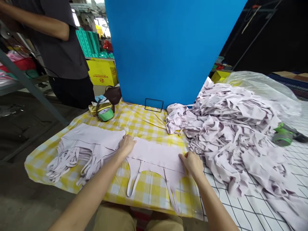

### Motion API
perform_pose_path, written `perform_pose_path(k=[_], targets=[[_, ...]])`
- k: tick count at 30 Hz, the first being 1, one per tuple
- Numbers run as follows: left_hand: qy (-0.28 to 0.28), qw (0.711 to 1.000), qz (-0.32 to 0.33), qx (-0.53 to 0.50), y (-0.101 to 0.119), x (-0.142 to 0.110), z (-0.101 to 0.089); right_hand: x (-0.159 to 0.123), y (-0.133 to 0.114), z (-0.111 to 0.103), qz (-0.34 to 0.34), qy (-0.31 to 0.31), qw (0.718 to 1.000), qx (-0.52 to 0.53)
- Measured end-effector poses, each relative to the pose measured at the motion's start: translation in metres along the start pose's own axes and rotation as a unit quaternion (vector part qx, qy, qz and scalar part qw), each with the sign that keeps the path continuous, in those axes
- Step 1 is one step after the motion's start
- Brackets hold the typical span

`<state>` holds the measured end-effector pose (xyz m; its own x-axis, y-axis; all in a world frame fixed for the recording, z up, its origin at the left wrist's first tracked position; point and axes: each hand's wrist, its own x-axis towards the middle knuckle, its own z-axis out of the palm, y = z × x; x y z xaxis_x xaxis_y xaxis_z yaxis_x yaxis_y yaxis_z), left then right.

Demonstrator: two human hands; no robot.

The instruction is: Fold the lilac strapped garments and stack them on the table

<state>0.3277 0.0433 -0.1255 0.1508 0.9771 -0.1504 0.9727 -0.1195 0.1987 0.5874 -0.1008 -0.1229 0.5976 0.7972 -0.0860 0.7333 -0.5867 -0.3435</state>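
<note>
A pale lilac strappy camisole [156, 155] lies spread on the yellow checked cloth, its straps pointing towards me. My left hand [127, 146] is closed at its upper left corner, partly hiding the fingertips. At the opposite side edge, my right hand [192, 163] pinches the fabric between thumb and fingers. Left of it, touching my left hand's side, is a stack of matching camisoles [90, 138] with straps bunched at the front. A large tangled heap of the same lilac garments [231, 128] rises to the right, beyond my right hand.
A tall blue board [168, 48] stands at the table's back, with a black wire frame [154, 105] at its foot. Green tape [106, 114] sits at the back left. A green-and-black tool [282, 134] lies right of the heap. A person [64, 51] stands at left.
</note>
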Motion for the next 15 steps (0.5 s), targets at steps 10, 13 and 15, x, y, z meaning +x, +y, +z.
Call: perform_pose_path(k=[10,13,15], targets=[[-0.048,0.997,0.022,-0.054,-0.002,0.003,-0.005,0.007,-0.006,0.008,0.021,-0.021,1.0,0.006],[-0.031,0.997,0.025,-0.071,-0.002,0.0,0.0,0.011,-0.01,0.007,0.043,-0.025,0.999,0.006],[-0.026,0.996,0.03,-0.083,-0.001,-0.001,0.002,0.014,-0.013,0.007,0.038,-0.038,0.998,0.023]])
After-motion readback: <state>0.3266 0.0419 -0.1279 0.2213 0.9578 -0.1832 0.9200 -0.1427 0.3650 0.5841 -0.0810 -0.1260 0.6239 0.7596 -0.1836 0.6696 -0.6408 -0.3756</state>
